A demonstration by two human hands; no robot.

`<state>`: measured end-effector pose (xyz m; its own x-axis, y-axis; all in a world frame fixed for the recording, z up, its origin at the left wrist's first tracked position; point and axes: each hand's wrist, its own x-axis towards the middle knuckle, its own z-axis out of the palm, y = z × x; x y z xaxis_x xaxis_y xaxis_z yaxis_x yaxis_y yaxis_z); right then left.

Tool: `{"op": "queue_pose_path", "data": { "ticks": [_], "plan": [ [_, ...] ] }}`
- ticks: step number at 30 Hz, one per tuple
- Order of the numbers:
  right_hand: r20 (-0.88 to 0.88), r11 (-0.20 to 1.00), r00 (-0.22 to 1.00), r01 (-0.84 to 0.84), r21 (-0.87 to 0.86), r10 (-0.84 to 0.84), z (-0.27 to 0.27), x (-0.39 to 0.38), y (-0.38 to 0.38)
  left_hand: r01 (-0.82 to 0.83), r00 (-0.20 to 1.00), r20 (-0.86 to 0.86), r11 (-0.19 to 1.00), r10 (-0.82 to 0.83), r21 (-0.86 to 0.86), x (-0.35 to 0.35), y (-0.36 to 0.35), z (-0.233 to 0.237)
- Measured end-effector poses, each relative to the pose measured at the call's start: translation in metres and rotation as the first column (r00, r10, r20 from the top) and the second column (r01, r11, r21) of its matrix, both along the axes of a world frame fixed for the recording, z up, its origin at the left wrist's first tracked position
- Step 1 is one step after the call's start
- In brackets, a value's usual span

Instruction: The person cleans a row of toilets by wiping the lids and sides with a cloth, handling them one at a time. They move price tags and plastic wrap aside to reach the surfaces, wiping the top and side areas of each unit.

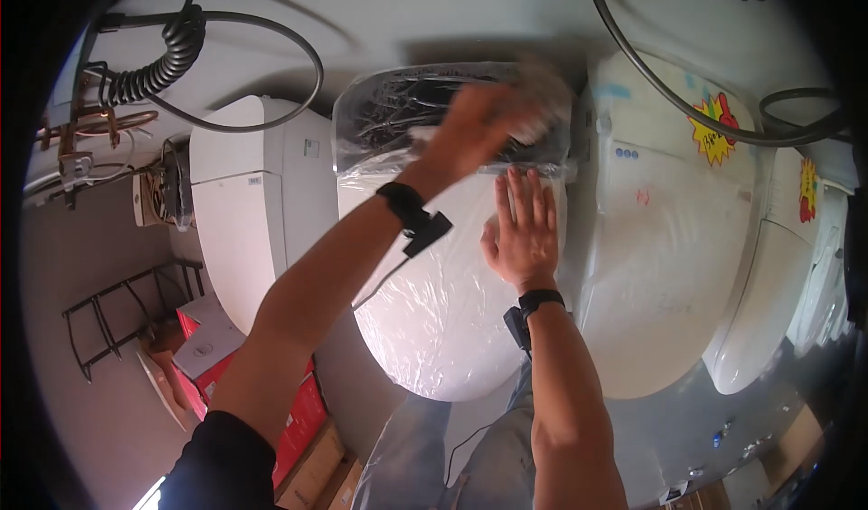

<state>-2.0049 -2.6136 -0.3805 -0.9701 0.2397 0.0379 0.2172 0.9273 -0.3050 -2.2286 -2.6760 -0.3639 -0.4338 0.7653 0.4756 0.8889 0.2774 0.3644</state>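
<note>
A white appliance [425,284] with shiny clear plastic film over its front stands directly before me. Its far end is a dark section [398,112] under clear, wrinkled plastic. My right hand [526,239] lies flat on the white surface near the dark section, fingers stretched out, holding nothing. My left hand [475,130] reaches across over the dark section and is smeared by motion. A blurred greyish patch shows at its fingertips; whether it holds anything cannot be made out. Both wrists wear black bands with small devices.
White appliances stand close on both sides, one on the left [240,212] and one on the right [669,239] with a yellow-red price sticker [714,130]. Coiled dark cables [172,58] hang overhead. Red boxes [298,429] and a black metal rack [117,320] are at lower left.
</note>
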Motion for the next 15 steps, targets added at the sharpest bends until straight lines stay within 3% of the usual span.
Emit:
{"op": "queue_pose_path", "data": {
  "ticks": [2,5,12,14,15],
  "plan": [
    [-0.011,1.000,1.000,-0.005,-0.003,0.005,0.000,0.004,-0.002,0.367,0.927,-0.019,0.914,-0.375,-0.171,0.017,0.013,-0.005],
    [-0.017,1.000,1.000,-0.005,0.004,0.005,-0.002,-0.001,0.003,0.214,0.961,-0.118,0.944,-0.249,-0.251,0.017,0.015,-0.003],
    [-0.058,1.000,0.998,-0.002,-0.015,0.001,-0.006,-0.002,0.004,0.070,0.964,-0.220,0.945,-0.146,-0.320,-0.029,0.032,-0.014],
    [-0.057,1.000,0.998,-0.014,-0.021,0.013,-0.005,0.007,-0.003,0.096,0.973,-0.179,0.964,-0.143,-0.246,-0.039,0.034,-0.016],
    [-0.054,1.000,0.998,-0.011,-0.010,0.010,-0.005,0.006,-0.002,0.009,0.988,-0.147,0.966,-0.048,-0.257,-0.044,0.037,-0.013]
  ]
}}
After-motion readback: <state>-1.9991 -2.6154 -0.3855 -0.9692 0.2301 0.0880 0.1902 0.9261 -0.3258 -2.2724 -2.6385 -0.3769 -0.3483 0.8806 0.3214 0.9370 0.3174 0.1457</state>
